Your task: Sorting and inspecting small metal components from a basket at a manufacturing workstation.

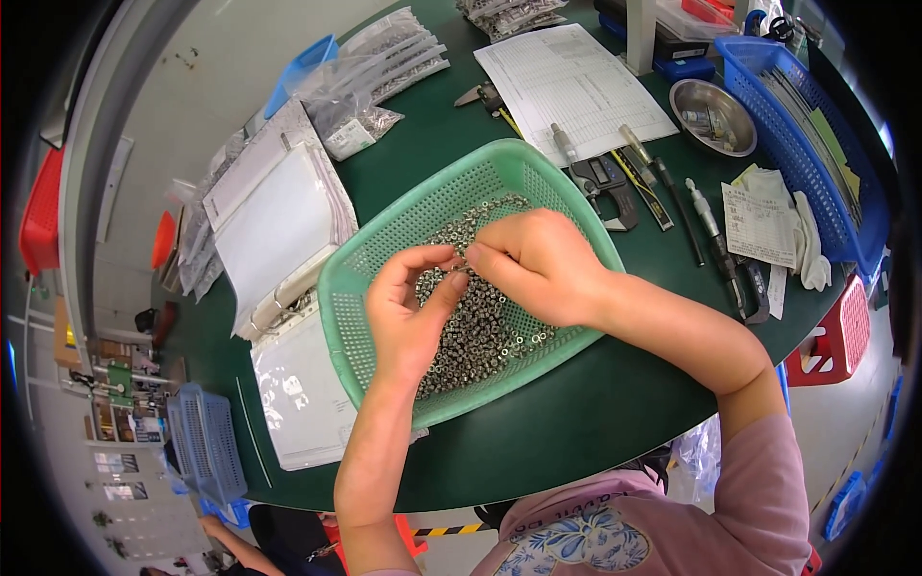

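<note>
A green perforated plastic basket [370, 254] stands on the table in front of me, holding a heap of small ring-shaped metal parts [471, 331] that look like nuts. Above the heap, my left hand [403, 312] is closed in a pinch, thumb and forefinger meeting at a small metal part. My right hand [543, 264] comes over the basket's right rim, its thumb and forefinger pressed together right against the left fingertips. Whatever the right fingers pinch is too small and covered to make out.
On the green tabletop [538, 432], an open binder [279, 221] lies left of the basket. To the right are a digital micrometer [605, 182], other gauges, a metal bowl [713, 115], white gloves [812, 245] and a blue basket [797, 154]. Behind lie paper sheets [576, 86] and bagged parts [394, 58].
</note>
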A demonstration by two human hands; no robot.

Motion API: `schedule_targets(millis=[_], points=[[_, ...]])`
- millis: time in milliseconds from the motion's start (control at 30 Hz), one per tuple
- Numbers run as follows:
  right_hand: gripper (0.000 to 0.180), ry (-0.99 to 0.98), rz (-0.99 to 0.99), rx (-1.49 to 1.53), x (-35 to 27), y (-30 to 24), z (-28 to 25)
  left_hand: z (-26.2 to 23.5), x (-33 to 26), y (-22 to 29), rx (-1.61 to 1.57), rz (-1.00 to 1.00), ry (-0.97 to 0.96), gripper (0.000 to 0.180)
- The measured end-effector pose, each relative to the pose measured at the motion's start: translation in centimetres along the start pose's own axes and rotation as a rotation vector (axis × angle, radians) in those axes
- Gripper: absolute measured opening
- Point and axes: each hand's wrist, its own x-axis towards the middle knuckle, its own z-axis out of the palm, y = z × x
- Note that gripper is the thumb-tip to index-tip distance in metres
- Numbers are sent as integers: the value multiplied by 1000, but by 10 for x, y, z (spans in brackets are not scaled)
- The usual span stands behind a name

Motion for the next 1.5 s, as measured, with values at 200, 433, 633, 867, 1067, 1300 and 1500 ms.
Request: schedule_targets(millis=[200,433,633,867,1067,1300,1500], points=[[28,-10,15,-58,0,-1,-1,-2,-1,1,-71,-2,-8,21],[29,-14,-10,-30,0,2,0,-4,-1,1,-108,-17,-9,16],[33,-11,1,17,-1,0,-1,-4,-2,2,-206,-24,5,13],[33,-81,-15,39,-1,-1,0,-9,-2,-2,-243,-4,-24,13],[35,-70,-45,-3,-1,-1,1,-6,-3,0,-278,-114,37,12],[33,-9,-40,108,1,-4,-1,-6,-1,-1,-345,-145,58,12],[33,-30,-83,100,-3,6,1,-2,-3,-2,-279,-157,0,11]])
